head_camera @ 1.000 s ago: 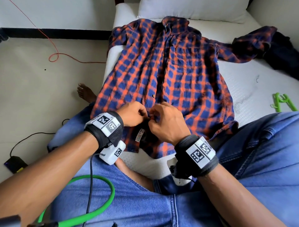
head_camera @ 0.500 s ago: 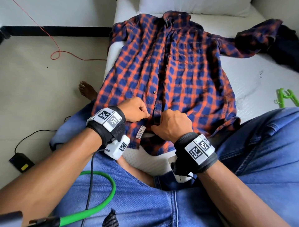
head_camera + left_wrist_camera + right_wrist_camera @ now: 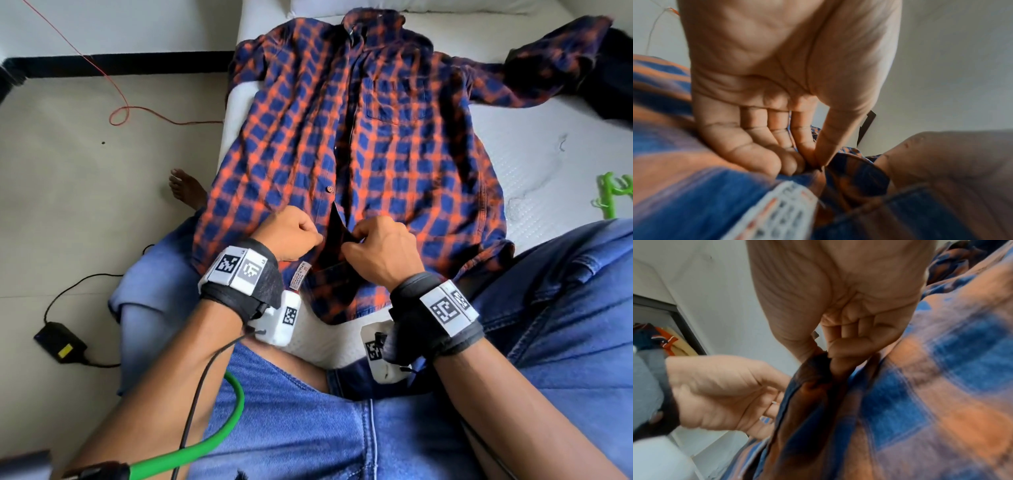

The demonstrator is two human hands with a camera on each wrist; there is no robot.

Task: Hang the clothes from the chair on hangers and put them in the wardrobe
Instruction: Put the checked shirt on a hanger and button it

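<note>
An orange and blue plaid shirt lies spread face up on the white mattress, collar away from me. Near its hem, my left hand pinches the left front edge between thumb and curled fingers. My right hand pinches the right front edge beside it. Between the two hands the placket gapes open, showing the dark inside. A white care label pokes out under my left hand. A green hanger lies on the mattress at the right edge.
Dark clothing is heaped at the mattress's far right, by the shirt's sleeve. My legs in blue jeans fill the foreground. On the floor at left lie a red wire, a black adapter, and a green tube near my left arm.
Both hands slid slightly up the shirt's front and drew apart, so the lower placket now gapes open between them. One second ago they were pressed together at one spot.
</note>
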